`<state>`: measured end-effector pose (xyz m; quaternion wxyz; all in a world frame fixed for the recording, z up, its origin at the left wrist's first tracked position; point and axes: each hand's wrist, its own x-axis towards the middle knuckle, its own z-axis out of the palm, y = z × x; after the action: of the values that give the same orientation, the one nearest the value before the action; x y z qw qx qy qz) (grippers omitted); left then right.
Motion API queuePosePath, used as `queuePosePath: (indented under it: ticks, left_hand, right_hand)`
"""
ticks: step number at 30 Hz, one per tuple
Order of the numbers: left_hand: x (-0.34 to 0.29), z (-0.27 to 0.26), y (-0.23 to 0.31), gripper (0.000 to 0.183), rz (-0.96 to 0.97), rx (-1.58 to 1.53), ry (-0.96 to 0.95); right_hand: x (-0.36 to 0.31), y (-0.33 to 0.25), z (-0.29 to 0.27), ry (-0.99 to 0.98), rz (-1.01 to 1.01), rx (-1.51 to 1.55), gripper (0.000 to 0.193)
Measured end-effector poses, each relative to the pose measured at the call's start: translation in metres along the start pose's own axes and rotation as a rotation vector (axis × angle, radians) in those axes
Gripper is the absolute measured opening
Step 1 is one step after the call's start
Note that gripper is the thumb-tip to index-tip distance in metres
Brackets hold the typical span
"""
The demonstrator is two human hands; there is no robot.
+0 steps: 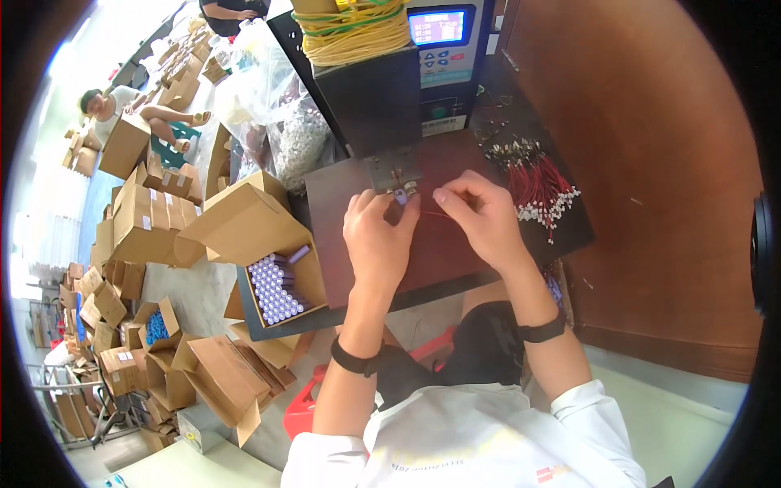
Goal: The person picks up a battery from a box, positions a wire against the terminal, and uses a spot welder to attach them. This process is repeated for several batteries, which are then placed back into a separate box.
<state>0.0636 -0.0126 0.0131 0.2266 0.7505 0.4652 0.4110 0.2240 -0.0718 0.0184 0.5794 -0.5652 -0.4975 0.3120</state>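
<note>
My left hand [376,240] is closed around a small purple battery cell [401,198], holding it under the metal tips [396,176] of a black benchtop machine [370,106] that looks like a spot welder. Just to the right, my right hand [486,220] is closed in a pinch by a thin red wire [437,215], which runs toward the cell. Its wire end is partly hidden by the fingers. Both hands are above a dark red board [338,236]. Whether the metal tips touch the cell I cannot tell.
An open carton [316,281] of purple cells stands left of the board. Right of it lies a heap of red wires with white connectors [541,187]. Yellow cable [354,37] is coiled atop the machine. A brown panel [643,187] bounds the right; cartons and a seated person [122,106] are left.
</note>
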Motion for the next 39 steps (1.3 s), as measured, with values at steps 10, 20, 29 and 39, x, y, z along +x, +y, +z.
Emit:
queuePosePath:
  ticks: [10,20,29,39]
  left_hand:
    - [0.003,0.002,-0.007,0.018,0.016,0.05,-0.015]
    - [0.005,0.006,-0.005,0.017,0.027,0.042,0.005]
    - [0.003,0.007,-0.006,0.017,0.036,0.053,0.007]
    - [0.002,0.012,-0.019,0.011,0.087,-0.085,0.077]
  right_hand:
    - [0.006,0.001,-0.002,-0.022,0.031,0.052,0.014]
    - [0.006,0.001,0.003,-0.014,-0.01,-0.096,0.012]
    - [0.005,0.0,0.004,-0.017,-0.011,-0.102,0.011]
    - [0.006,0.003,0.006,-0.023,-0.029,-0.084,0.011]
